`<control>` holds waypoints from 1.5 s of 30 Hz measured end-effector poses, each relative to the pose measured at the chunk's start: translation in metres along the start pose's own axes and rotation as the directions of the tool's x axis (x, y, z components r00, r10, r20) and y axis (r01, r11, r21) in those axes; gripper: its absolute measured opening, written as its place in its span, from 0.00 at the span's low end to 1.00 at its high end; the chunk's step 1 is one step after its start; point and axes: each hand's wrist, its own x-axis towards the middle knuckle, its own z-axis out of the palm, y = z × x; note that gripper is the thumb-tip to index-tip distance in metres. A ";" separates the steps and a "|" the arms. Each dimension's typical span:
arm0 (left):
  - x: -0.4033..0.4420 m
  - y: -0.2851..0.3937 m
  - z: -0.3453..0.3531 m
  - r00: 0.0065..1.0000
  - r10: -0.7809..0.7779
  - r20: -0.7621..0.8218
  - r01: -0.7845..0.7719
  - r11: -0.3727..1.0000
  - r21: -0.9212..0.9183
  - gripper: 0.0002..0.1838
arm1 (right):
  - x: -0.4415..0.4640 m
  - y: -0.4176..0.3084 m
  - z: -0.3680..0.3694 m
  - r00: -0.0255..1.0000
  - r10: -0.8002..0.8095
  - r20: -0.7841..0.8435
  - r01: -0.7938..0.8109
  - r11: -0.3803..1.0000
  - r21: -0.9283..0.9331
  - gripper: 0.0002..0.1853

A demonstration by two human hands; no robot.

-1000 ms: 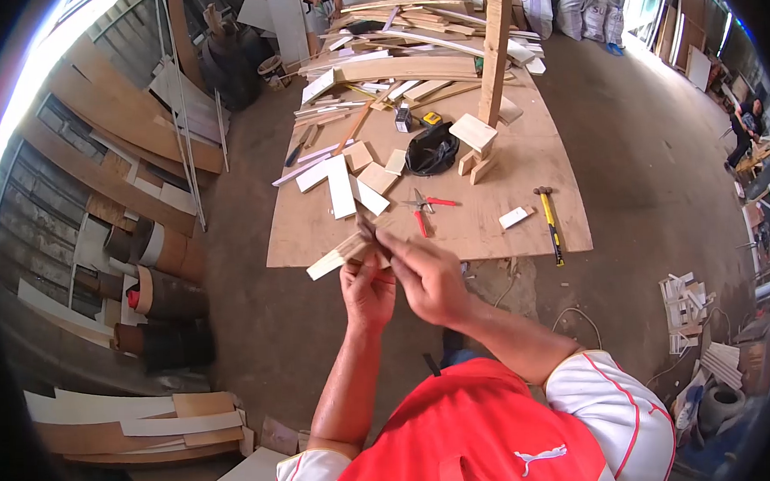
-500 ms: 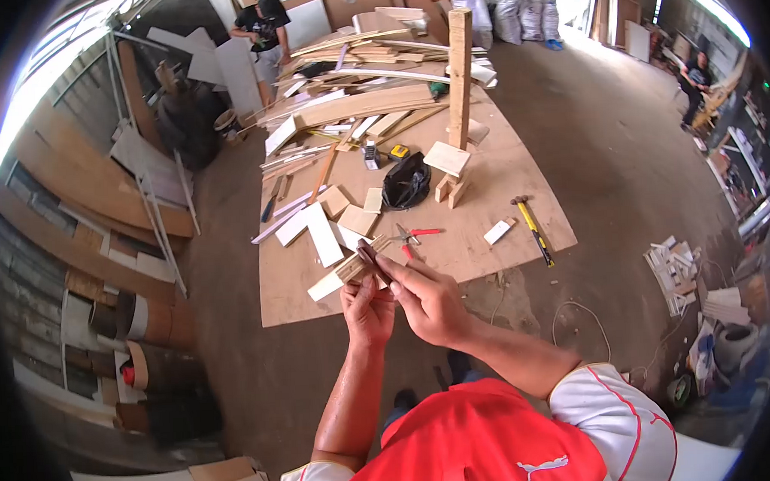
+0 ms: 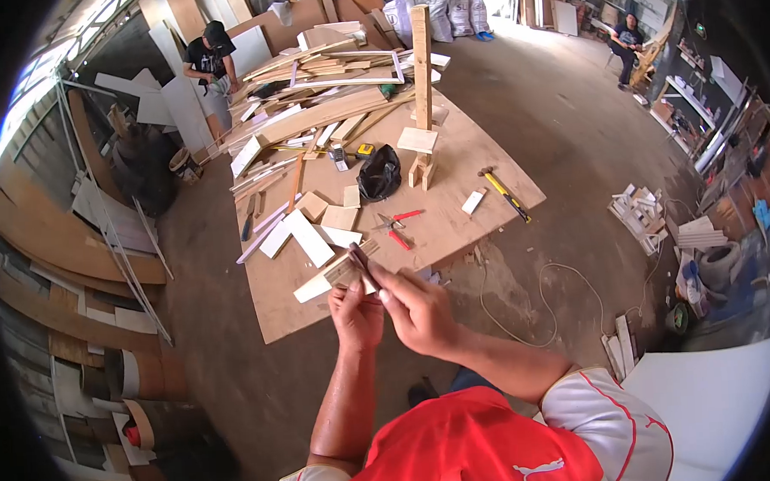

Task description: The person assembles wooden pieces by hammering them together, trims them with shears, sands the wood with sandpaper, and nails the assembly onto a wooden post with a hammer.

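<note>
Over the table's near edge, my left hand (image 3: 357, 317) is closed around a small light wooden piece (image 3: 340, 272). My right hand (image 3: 418, 312) pinches a dark brown folded strip (image 3: 362, 260), which looks like sandpaper, against that wood. The fingers partly hide both things. Just beyond lie a pair of red-handled pliers (image 3: 399, 227), with jaws apart, and several pale wood offcuts (image 3: 310, 238). A black plastic bag (image 3: 379, 174) sits farther back on the table.
The plywood table (image 3: 471, 237) carries a hammer (image 3: 505, 195), a yellow tape measure (image 3: 365, 150), an upright wooden post (image 3: 422, 67) and a heap of boards (image 3: 328, 114). One person (image 3: 209, 59) stands at far left; another (image 3: 627, 45) sits at far right. A cable (image 3: 538, 311) crosses the floor.
My view has turned to the right, so the table and its contents appear farther left. Both hands stay together on the wooden piece and the dark strip.
</note>
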 end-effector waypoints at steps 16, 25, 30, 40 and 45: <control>-0.028 -0.007 0.032 0.987 -0.135 0.087 0.135 0.991 -0.002 0.10 | -0.046 -0.045 -0.012 0.985 -0.018 -0.171 -0.006 0.990 -0.141 0.21; -0.029 -0.045 0.069 0.964 -0.262 0.045 0.260 0.965 0.044 0.11 | -0.060 -0.029 -0.050 0.964 0.024 -0.264 -0.066 0.986 -0.152 0.20; -0.027 -0.063 0.075 0.958 -0.279 0.061 0.277 0.960 0.043 0.11 | -0.059 -0.026 -0.068 0.958 0.045 -0.284 -0.092 0.984 -0.154 0.19; -0.023 -0.082 0.096 0.956 -0.292 -0.002 0.292 0.956 0.038 0.10 | -0.061 -0.013 -0.089 0.955 0.046 -0.292 -0.097 0.982 -0.161 0.20; -0.015 -0.098 0.072 0.944 -0.305 0.127 0.298 0.952 0.067 0.20 | -0.062 -0.009 -0.100 0.960 0.040 -0.278 -0.097 0.976 -0.194 0.19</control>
